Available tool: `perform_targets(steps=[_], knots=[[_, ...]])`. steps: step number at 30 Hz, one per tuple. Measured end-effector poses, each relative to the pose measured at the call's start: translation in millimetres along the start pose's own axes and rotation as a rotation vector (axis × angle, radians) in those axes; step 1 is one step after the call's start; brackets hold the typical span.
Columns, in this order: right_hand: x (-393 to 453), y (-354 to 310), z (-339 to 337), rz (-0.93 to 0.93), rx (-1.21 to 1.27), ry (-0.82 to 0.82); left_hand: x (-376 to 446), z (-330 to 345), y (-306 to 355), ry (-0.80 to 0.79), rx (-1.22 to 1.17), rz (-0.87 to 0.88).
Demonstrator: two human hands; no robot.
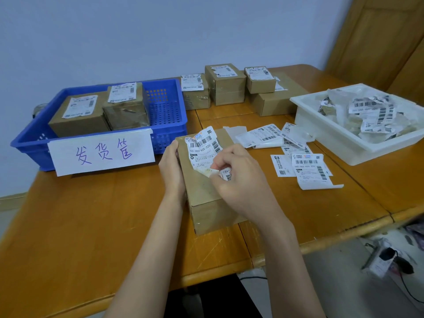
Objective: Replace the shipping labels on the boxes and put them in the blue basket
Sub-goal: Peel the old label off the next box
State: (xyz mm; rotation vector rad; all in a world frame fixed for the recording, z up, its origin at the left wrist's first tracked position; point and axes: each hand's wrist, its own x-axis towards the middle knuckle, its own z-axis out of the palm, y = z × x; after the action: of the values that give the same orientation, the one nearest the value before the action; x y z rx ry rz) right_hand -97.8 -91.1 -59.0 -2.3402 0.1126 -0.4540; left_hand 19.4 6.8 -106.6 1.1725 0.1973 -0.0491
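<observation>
Two bare hands work over a brown cardboard box (pixel 206 193) lying on the orange wooden table (pixel 75 226), near its front edge. Head view: the left hand (pixel 171 166) grips the box's left side, fingers curled round the edge. The right hand (pixel 238 180) pinches the crumpled white shipping label (pixel 203 149), partly peeled off the box top. Left of it, the blue plastic basket (pixel 169 111) holds two labelled boxes (pixel 79 115). Loose white labels (pixel 307 168) lie just right of the box; a white plastic tray (pixel 321 131) beyond them holds crumpled label scraps (pixel 371 115). Four more boxes (pixel 224 84) stand by the wall.
</observation>
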Motion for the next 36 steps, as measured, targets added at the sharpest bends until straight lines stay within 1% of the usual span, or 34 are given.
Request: perform_targets(steps=[3,6,8,10,14,15,18,19,22,26,31,34,36], knots=[[0.3,2.2,3.0,0.006,0.031,0.041,-0.1,0.6,-0.7,-0.007,0.023,0.016],[0.8,1.4,9.3,0.011,0.004,0.161,0.6,0.9,-1.0,-0.013,0.031,0.017],[1.3,1.1,10.6,0.007,-0.001,0.192,0.4,0.9,-1.4,-0.010,0.038,0.000],[1.8,0.9,8.0,0.001,0.053,0.154,-0.2,0.7,-0.2,-0.010,0.010,-0.028],[-2.1,-0.5,-8.1,-0.015,0.350,0.044,-1.5,1.0,0.9,0.002,0.007,-0.026],[-4.1,1.6,-12.0,-0.021,0.341,0.042,-1.2,0.1,0.3,0.007,0.014,-0.023],[-8.0,11.7,-18.9,-0.004,0.083,0.059,-1.8,-1.0,-0.1,-0.010,0.000,-0.030],[-8.2,14.2,-18.9,0.007,0.049,0.060,-1.4,-1.1,-0.3,-0.012,0.000,-0.031],[-6.3,17.4,-13.9,0.008,0.048,0.062,-3.0,0.4,0.4,0.003,0.002,-0.031],[-3.3,22.9,-8.1,-0.006,0.085,0.125,-3.7,1.0,0.2,0.007,-0.001,-0.039],[0.5,22.7,-0.7,0.043,0.109,0.207,-7.1,3.1,1.9,0.014,0.013,-0.025],[2.5,22.0,-2.1,0.081,0.158,0.198,-8.0,2.0,2.8,0.020,0.013,-0.025],[1.4,20.9,-7.6,0.107,0.265,0.166,-8.1,2.0,3.3,0.020,0.009,-0.022]])
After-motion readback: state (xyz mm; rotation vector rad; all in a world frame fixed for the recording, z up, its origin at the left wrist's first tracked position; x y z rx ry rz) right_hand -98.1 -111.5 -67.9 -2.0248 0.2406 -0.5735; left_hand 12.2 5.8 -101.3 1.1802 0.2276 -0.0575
